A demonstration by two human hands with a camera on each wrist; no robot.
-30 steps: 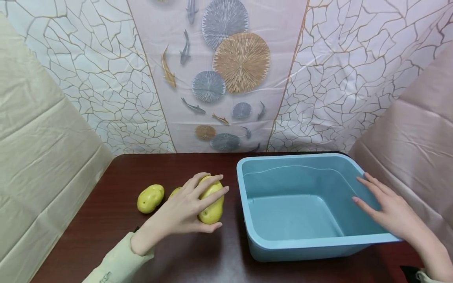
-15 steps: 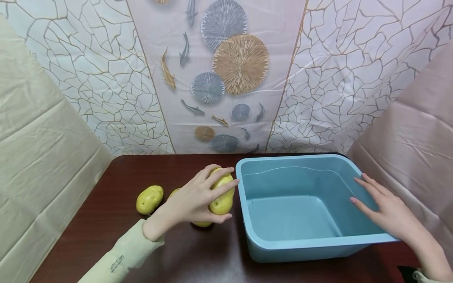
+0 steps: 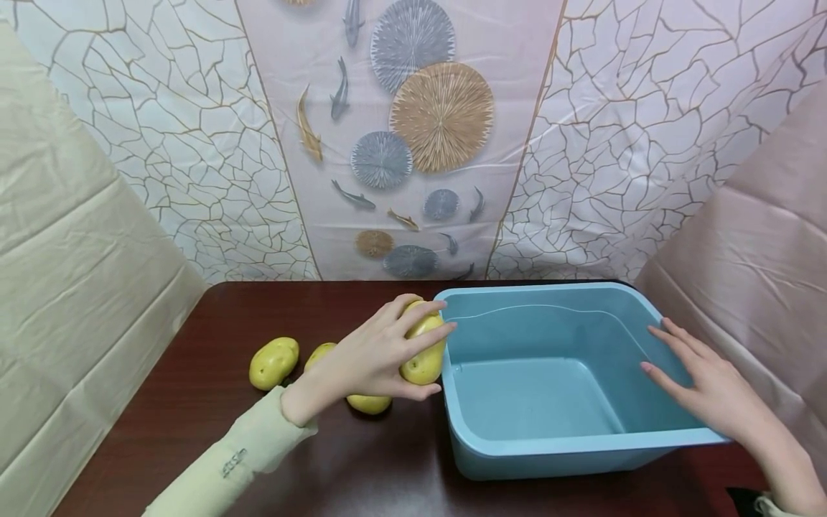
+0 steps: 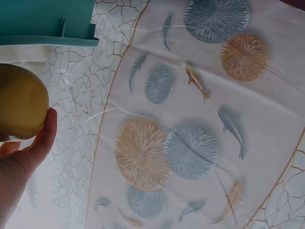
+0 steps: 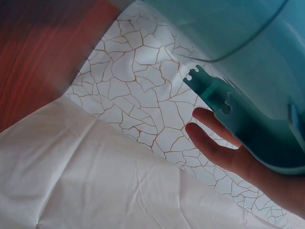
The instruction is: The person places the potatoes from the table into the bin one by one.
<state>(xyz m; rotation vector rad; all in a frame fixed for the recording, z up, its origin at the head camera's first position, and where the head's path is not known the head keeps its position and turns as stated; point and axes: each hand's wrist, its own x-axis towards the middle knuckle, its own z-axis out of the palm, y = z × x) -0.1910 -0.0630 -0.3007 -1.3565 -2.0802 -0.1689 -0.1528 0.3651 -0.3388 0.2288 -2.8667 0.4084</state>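
Note:
My left hand [image 3: 377, 352] grips a yellow potato [image 3: 423, 355] beside the left rim of a blue plastic basin [image 3: 539, 446]. In the left wrist view, the potato [image 4: 21, 102] shows at the left edge, with fingers against its side and underside. At the basin's right rim rests my right hand [image 3: 717, 388], its fingers spread and fairly straight. From the right wrist, two fingers of that hand [image 5: 238, 160] show below the outside of the rim. Left of the basin, one potato [image 3: 274, 364] lies in full view, while two others [image 3: 368, 404] are partly hidden by my left hand and forearm.
A dark reddish-brown table [image 3: 362, 467] carries everything. Behind it hangs a patterned cloth [image 3: 388, 237] with fish and round motifs. Pale cloth sides [image 3: 84, 287] close in the left and right. The basin's inner floor [image 3: 536, 398] is bare.
My left hand has moved right with the potato, up to the basin's left rim. More of the potatoes behind it has come into view. My right hand stays at the basin's right rim.

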